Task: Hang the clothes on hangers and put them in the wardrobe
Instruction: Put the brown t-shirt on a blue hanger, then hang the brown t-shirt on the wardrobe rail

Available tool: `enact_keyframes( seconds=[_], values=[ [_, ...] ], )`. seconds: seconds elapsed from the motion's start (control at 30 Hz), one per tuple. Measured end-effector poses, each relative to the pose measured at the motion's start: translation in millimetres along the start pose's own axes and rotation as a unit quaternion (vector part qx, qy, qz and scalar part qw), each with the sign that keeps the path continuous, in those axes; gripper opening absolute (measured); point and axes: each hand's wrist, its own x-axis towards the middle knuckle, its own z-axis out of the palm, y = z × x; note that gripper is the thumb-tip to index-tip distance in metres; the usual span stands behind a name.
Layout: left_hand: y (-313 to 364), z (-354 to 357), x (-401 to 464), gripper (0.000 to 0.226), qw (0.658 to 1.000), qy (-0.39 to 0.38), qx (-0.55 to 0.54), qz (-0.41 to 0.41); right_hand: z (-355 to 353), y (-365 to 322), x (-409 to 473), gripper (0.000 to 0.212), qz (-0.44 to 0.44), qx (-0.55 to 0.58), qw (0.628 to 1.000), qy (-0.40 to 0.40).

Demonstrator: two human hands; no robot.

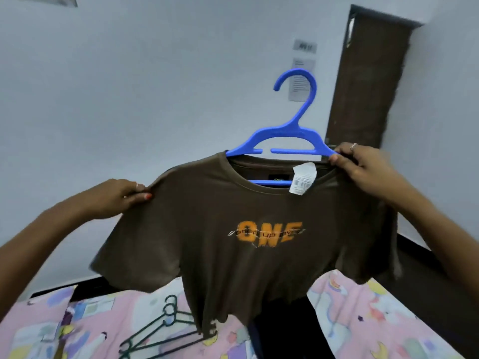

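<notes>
I have the brown T-shirt (233, 229) held up in front of me, above the bed (375, 320), with the blue hanger (285, 136) already through its neck opening. My left hand (116, 198) pinches the fabric at the shoulder seam, fingers curled tight on the cloth. My right hand (363, 167) grips the other shoulder together with the hanger's arm, thumb underneath at the collar edge. On my right-hand side the hanger arm looks bare where it pokes out past the collar, so I judge the shirt is only half seated. To do this well I should keep my right hand firm on the hanger, draw the collar over that arm until the shoulder seam sits on it, then use my left hand to pull the near shoulder out flat so the neck is centred under the hook. The white tag (302, 178) at the collar just beside my right thumb should tuck inside. Below my left hand the dark green hangers (160, 332) lie on the sheet — spares for the next pieces. The wardrobe isn't in view.
</notes>
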Motion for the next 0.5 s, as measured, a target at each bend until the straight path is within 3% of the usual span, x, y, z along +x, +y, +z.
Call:
enact_keyframes(
  seconds=[0.03,0.1,0.13,0.3,0.5],
  values=[
    [8,-8,-1,0.014,1.0,-0.016,-0.013,0.0,-8,-12,-5,0.014,0.001,-0.01,1.0,0.004],
    [29,-26,-4,0.045,0.995,0.028,-0.083,0.05,-25,-38,-23,0.014,0.015,-0.025,0.999,0.022],
    [40,-32,-4,0.05,0.989,0.054,-0.109,0.083,-32,-48,-31,0.014,0.022,-0.028,0.999,0.032],
    [101,-34,-12,0.012,0.957,0.123,-0.099,0.241,-73,-98,-86,0.011,0.068,-0.065,0.993,0.078],
    [189,-16,-28,0.031,0.912,0.19,-0.177,0.319,-133,-132,-173,0.025,0.149,-0.161,0.973,0.065]
  ],
)
